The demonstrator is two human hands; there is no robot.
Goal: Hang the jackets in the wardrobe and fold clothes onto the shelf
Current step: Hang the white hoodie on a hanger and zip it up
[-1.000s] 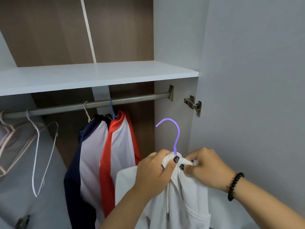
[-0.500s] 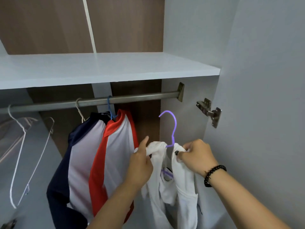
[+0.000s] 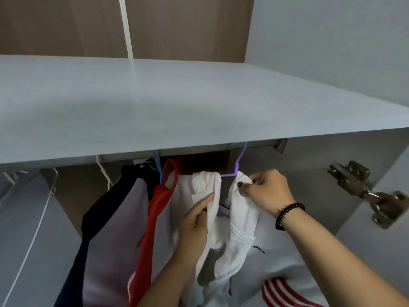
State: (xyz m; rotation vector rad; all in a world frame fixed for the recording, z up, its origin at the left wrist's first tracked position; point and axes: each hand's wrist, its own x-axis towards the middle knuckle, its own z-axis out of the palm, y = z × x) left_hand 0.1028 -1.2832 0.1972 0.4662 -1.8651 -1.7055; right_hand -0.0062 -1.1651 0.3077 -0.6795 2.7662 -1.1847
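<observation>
A white jacket [image 3: 241, 218] with red stripes low down hangs on a purple hanger [image 3: 240, 161], whose hook goes up behind the shelf edge toward the rail [image 3: 254, 144]. My left hand [image 3: 194, 220] grips the jacket's left collar edge. My right hand [image 3: 269, 191] pinches the right collar edge near the hanger. Left of it hang a red-trimmed jacket [image 3: 155, 220] on a blue hanger [image 3: 159, 165] and a navy-and-white jacket [image 3: 110, 218].
The white shelf [image 3: 177, 103] fills the upper view and hides most of the rail. A white wire hanger [image 3: 33, 235] hangs at the left. A metal door hinge [image 3: 363, 191] sits on the right side panel.
The view has moved closer and higher, so the shelf now covers the rail. The purple hanger's hook has gone up to the rail. Both hands hold the collar edges apart.
</observation>
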